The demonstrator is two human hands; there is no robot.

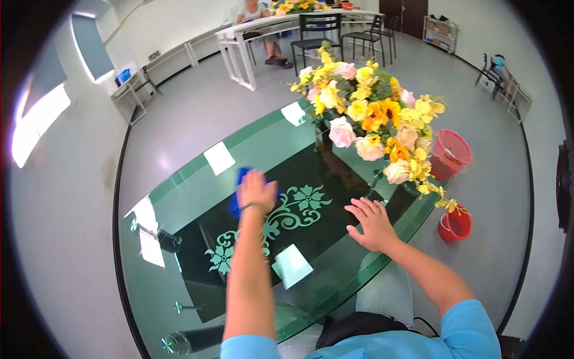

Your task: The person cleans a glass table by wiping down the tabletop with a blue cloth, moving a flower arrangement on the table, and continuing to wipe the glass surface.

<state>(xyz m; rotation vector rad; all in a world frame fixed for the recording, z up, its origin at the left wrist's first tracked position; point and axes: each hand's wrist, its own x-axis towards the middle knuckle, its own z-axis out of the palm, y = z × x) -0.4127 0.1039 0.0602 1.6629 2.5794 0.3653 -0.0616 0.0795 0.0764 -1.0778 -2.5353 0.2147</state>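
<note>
My left hand presses a blue cloth against the glass table top, a little blurred. The cloth sticks out on both sides of the hand. Beneath the glass lies a dark panel with a pale green flower-and-scroll pattern. My right hand holds nothing; its fingers are spread over the glass near the right part of the table's near edge. Whether it touches the glass I cannot tell. Just beyond it stands a large bunch of yellow, orange and pink flowers.
A pink basket and a red bucket are beyond the table's right end. At the back, a person sits at a white table with black chairs. Light patches reflect on the glass.
</note>
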